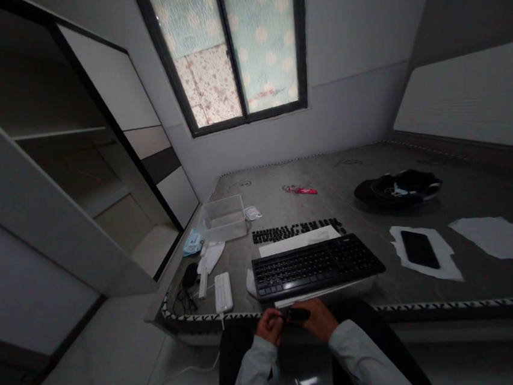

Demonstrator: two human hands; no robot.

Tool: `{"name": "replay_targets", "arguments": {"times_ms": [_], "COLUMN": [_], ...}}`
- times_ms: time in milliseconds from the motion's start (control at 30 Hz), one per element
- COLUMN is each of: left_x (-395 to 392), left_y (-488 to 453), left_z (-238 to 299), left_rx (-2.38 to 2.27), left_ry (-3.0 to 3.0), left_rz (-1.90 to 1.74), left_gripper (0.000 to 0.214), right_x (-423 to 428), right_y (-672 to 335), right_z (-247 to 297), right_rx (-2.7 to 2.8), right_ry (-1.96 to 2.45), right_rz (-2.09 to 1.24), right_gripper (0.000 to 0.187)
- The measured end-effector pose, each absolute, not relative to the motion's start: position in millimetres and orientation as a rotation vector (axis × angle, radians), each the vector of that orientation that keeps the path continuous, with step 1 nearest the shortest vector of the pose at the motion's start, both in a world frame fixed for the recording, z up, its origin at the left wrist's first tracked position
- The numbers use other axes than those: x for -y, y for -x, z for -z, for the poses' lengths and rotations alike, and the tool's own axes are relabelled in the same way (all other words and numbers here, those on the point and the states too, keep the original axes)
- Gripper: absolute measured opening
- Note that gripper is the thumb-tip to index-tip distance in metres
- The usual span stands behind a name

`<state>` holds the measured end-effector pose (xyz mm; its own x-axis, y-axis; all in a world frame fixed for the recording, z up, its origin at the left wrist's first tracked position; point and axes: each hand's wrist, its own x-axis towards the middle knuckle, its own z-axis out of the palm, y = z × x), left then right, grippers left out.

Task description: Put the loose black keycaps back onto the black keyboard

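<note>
Low in the middle, just in front of the mattress edge, my two hands come close together over my lap. My left hand (270,325) is closed in a pinch on the left end of a small dark thing, too dim to name. My right hand (318,320) wraps round a small black elongated object (298,314) whose kind I cannot make out. A dark grey shiny curved thing (306,372) sits below them between my knees. Just beyond my hands a black keyboard (313,266) rests on a white box or sheet, and loose black keycaps (283,233) lie in rows behind it.
Left of the keyboard are a white power strip (223,292), a clear plastic bin (225,219), a blue packet (193,242) and a coiled black cable (185,296). To the right, a phone (420,249) lies on white paper, with a black cap (404,189) behind. A red packet (301,190) lies farther back.
</note>
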<state>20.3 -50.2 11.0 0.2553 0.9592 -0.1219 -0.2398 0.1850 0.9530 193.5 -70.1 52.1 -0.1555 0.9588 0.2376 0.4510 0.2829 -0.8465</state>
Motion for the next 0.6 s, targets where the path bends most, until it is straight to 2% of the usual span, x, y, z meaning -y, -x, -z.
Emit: {"name": "replay_targets", "arguments": {"times_ms": [133, 267, 367, 467, 600], "left_x": [45.8, 42.9, 43.2, 43.8, 42.0], "left_y": [-23.4, -27.6, -30.4, -31.9, -33.7], "left_z": [-5.6, 0.6, 0.7, -4.6, -18.8], "left_rx": [-0.938, -0.942, -0.933, -0.921, -0.926], "left_ry": [-0.958, -0.930, -0.966, -1.001, -1.006], "left_rz": [-1.057, -1.042, -1.013, -1.008, -1.066], "left_gripper": [0.057, 0.059, 0.057, 0.056, 0.054], "right_x": [69.2, 68.6, 68.1, 68.6, 72.8], "right_y": [-208.1, -223.4, -236.5, -256.2, -292.9], "right_z": [-54.1, -57.4, -57.8, -59.1, -62.1], "right_rx": [1.813, 1.777, 1.680, 1.509, 1.328], "right_ry": [1.424, 1.619, 1.682, 1.744, 1.774], "right_rz": [-0.632, -0.345, -0.138, 0.107, 0.255], "right_gripper": [0.034, 0.042, 0.041, 0.028, 0.038]}}
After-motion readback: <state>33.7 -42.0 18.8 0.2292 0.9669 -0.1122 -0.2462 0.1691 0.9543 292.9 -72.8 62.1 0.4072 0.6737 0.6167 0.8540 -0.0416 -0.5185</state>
